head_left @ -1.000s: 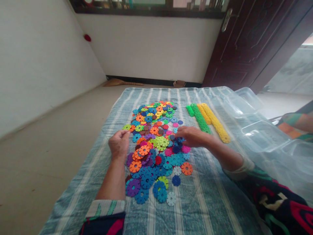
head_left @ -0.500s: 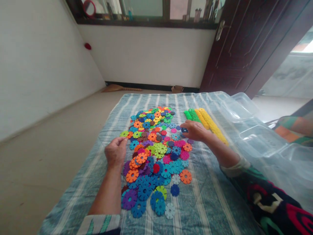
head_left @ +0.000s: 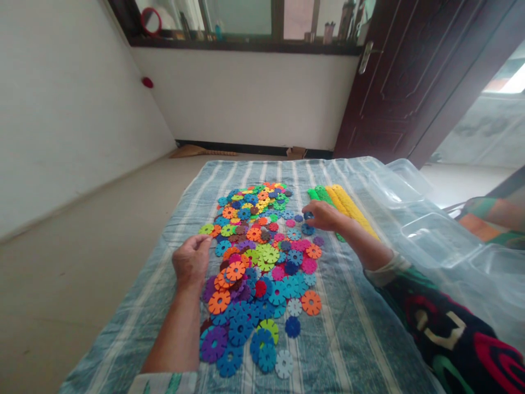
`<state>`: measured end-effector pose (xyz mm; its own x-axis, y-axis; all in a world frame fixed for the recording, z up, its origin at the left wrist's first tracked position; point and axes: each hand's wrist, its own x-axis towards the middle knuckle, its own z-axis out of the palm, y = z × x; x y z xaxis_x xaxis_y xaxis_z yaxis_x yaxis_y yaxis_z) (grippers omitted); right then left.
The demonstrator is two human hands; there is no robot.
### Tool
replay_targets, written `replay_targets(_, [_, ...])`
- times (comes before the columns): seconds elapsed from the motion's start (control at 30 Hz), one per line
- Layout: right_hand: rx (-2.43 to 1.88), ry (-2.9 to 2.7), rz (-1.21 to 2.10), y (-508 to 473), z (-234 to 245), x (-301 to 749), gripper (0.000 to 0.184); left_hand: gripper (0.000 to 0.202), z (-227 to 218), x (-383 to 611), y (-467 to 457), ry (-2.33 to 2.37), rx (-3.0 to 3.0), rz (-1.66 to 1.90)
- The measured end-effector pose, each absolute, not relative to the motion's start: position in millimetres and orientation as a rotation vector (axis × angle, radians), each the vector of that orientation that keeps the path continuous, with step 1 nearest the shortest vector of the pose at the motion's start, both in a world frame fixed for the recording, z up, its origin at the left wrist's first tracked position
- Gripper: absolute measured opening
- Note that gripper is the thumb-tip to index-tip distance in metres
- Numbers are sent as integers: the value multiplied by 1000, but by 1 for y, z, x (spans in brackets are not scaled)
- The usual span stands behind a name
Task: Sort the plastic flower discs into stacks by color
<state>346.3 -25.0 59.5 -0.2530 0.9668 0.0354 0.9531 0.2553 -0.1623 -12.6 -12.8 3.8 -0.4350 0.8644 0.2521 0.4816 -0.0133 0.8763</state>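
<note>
A pile of flat, notched plastic discs (head_left: 258, 262) in many colours lies spread on a blue-and-white striped cloth (head_left: 353, 339). My left hand (head_left: 191, 261) rests at the pile's left edge with its fingers curled loosely, beside orange and green discs; nothing shows in it. My right hand (head_left: 324, 214) reaches to the pile's upper right and pinches a dark blue disc (head_left: 308, 215). Just beyond that hand lie long rods of stacked discs, green (head_left: 322, 194) and yellow (head_left: 348, 205), side by side.
Clear plastic boxes and lids (head_left: 430, 230) stand along the cloth's right side. A dark wooden door (head_left: 410, 82) is at the back right, a white wall and window ledge behind. Bare floor (head_left: 82, 246) lies to the left. Another person's sleeve (head_left: 492, 213) shows at far right.
My right hand moved from the middle of the pile up and to the right, toward the stacked rods, and now pinches a blue disc. My left hand stayed at the pile's left edge.
</note>
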Motion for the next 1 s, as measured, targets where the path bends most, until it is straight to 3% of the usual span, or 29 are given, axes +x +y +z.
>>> replay_targets(0.6, [-1859, -2563, 141, -43, 60, 332, 35, 30, -2, -17, -9, 1905, 1397, 1404])
replay_targets(1.0, [-1837, -2739, 102, -39, 72, 315, 27, 33, 0, -20, -7, 1909, 1377, 1400])
